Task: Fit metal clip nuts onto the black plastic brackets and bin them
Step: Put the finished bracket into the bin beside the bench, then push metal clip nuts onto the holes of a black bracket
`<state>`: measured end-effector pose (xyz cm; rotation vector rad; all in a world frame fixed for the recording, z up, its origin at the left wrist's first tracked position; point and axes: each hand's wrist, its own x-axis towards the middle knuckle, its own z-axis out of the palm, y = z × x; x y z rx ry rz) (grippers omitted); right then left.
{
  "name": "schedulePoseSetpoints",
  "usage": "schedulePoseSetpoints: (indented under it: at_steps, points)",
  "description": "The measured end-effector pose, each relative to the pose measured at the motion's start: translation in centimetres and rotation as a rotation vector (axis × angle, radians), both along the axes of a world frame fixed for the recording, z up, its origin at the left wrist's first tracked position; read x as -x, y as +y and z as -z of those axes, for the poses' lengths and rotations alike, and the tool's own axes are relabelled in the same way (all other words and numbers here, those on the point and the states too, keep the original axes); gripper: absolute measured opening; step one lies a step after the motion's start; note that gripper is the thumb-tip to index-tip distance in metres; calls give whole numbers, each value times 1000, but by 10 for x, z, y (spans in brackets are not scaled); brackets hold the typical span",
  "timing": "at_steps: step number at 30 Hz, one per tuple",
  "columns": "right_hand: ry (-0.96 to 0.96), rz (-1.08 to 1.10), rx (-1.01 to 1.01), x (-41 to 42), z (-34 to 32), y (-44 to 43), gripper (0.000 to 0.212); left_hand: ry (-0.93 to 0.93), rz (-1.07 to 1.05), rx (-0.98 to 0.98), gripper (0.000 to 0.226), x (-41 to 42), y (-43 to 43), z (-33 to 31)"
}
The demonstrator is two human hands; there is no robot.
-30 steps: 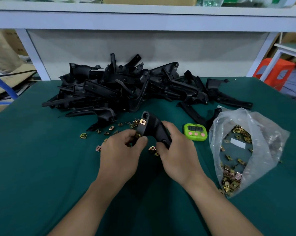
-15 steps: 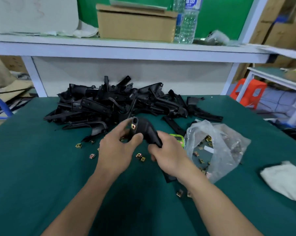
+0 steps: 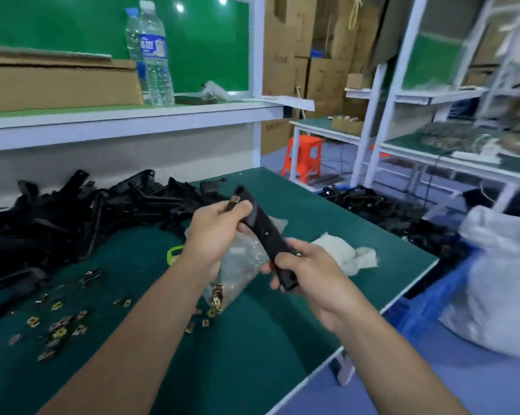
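Mid-frame, the bracket [image 3: 263, 232] slants between both hands: left hand [image 3: 215, 235] grips its upper end beside the clip nut [image 3: 235, 200], right hand [image 3: 308, 269] clasps its lower end.

The left hand [image 3: 215, 232] grips the upper end of a black bracket [image 3: 263, 227], thumb just beside a brass clip nut [image 3: 236, 199] seated there. The right hand [image 3: 311, 272] grips its lower end. A plastic bag [image 3: 242, 265] lies under both hands on the counter [image 3: 252, 339]. Loose clips [image 3: 58, 327] are scattered left of the left hand, and a white cloth [image 3: 350, 253] lies just beyond the right hand.
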<state>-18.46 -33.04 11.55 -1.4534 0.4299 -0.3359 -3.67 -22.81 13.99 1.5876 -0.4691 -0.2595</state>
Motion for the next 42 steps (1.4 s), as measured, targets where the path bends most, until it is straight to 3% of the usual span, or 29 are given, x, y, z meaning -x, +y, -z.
schedulePoseSetpoints:
  at_steps: [2, 5, 11, 14, 18, 20, 21, 23, 24, 26, 33, 39, 42]
  points:
    - [-19, 163, -99, 26, 6, -24, 19, 226, 199, -9, 24, 16, -39, 2]
    - [-70, 292, -355, 66, 16, -52, 22, 404, 369, -36, 25, 39, -91, 17]
    - [-63, 413, -584, 120, 36, -88, 22, 536, 421, -169, 12, 90, -182, 53]
    - [-54, 548, -649, 92, 15, -139, 19, 604, 430, -94, 10, 91, -221, 45]
    - [-106, 586, -667, 30, -32, -227, 53, 688, 457, 11, 42, 69, -256, 8]
    - [-27, 540, -633, -1, -30, -234, 68, 642, 395, -60, 60, 57, -261, 2]
    - [-19, 522, -601, -16, -24, -228, 65, 614, 388, -101, 55, 51, -261, 2]
    - [-62, 531, -537, -44, -7, -203, 28, 602, 421, -125, 23, 38, -258, 9]
    - [-84, 563, -509, -56, 2, -188, 21, 589, 418, -122, 25, 33, -252, 14]
    - [-83, 644, -484, -69, 19, -166, 27, 559, 386, -121, 40, 20, -245, 30]
    - [-116, 648, -529, -78, 27, -116, 27, 384, 295, -204, 37, 10, -202, 35]
    - [-137, 480, -367, -102, -15, -54, 44, 117, 212, -180, 36, -12, -118, -14]
    - [-122, 306, -291, -125, -30, -1, 31, -53, 113, -160, 23, -38, -54, -27]
